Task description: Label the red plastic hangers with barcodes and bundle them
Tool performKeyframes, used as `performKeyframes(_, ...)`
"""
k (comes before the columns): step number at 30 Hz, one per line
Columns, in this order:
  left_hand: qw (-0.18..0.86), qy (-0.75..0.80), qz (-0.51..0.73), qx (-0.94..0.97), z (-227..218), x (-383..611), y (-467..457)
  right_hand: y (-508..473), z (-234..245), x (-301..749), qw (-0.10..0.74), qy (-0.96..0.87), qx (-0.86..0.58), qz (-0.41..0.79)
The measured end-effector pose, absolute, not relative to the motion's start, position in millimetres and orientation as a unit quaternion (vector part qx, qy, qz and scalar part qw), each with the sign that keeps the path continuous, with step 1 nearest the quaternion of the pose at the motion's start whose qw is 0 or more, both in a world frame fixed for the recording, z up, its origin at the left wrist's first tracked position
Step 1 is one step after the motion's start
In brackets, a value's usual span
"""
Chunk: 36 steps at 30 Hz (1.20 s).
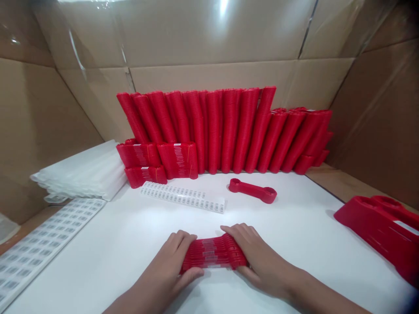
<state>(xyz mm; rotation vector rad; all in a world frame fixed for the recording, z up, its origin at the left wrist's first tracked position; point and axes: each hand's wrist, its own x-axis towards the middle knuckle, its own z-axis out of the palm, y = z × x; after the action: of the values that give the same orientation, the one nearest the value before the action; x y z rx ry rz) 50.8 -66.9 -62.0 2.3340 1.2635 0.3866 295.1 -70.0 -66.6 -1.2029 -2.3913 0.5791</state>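
A stack of red plastic pieces (211,252) lies on the white table, with small pale labels along its middle. My left hand (175,259) is wrapped round the stack's left end, thumb along the near side. Round the right end closes my right hand (253,253), its fingers over the far side and thumb at the near edge. Beyond the hands lies a short stack of the same red pieces (252,190), with a round hole at each end. A strip of printed labels (186,198) rests to its left.
Tall red stacks (212,131) stand in a row against the cardboard wall (209,74). Shorter bundles (178,161) sit at their left. White plastic bags (85,170) and label sheets (49,244) lie on the left. A large red piece (376,231) stands at the right edge.
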Motion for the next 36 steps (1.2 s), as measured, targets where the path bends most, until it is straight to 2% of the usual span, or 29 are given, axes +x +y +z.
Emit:
performKeyframes(6, 0.191, 0.452, 0.098, 0.866, -50, 54, -64, -78, -66, 301, 0.211, -0.834, -0.427, 0.279)
performKeyframes(12, 0.196, 0.450, 0.113, 0.864, -33, 55, -60, -75, -61, 299, 0.283, -0.779, -0.453, 0.329)
performKeyframes(17, 0.275, 0.459, 0.196, 0.821, -5, 55, -36, -51, -31, 302, 0.337, -0.688, -0.459, 0.449)
performKeyframes(23, 0.397, 0.443, 0.290, 0.749, 14, 68, 19, 1, -4, 323, 0.393, -0.590, -0.501, 0.496)
performKeyframes(26, 0.449, 0.426, 0.336, 0.710, 12, 81, 54, 36, 5, 333, 0.376, -0.570, -0.513, 0.519)
performKeyframes(29, 0.441, 0.448, 0.329, 0.704, -1, 90, 89, 76, 10, 337, 0.337, -0.561, -0.544, 0.525)
performKeyframes(32, 0.407, 0.485, 0.291, 0.718, -16, 94, 115, 114, 10, 332, 0.264, -0.548, -0.593, 0.528)
performKeyframes(36, 0.313, 0.513, 0.238, 0.763, -25, 96, 136, 150, 2, 318, 0.185, -0.542, -0.620, 0.537)
